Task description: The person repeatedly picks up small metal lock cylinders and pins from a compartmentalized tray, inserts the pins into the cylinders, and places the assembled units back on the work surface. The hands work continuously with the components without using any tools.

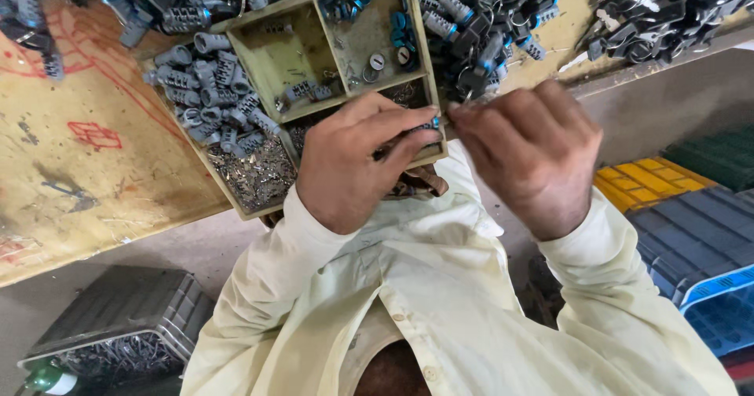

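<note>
Head view, looking straight down over a pale yellow shirt (440,286). Left hand (349,164) curled over the near edge of a wooden divided tray (424,58), fingers pinching a small dark part with a blue tip (430,122). Right hand (530,152) just beside it, fingertips bunched at the same spot, pinched close around something too small to make out. Both hands blocking the tray's nearest compartment.

Inside the tray: grey ribbed plastic sleeves (208,89) heaped in the left section, small metal bits (255,177) piled below them, blue caps and round discs (389,38) in the upper right section. Worn yellow workbench (86,152) beneath, marked with red scrawl. More black-and-blue pieces (479,27) heaped beyond the tray, black clips (667,11) at far right. Grey crate of metal parts (118,333) on the floor at lower left; yellow and blue crates (683,223) at right.
</note>
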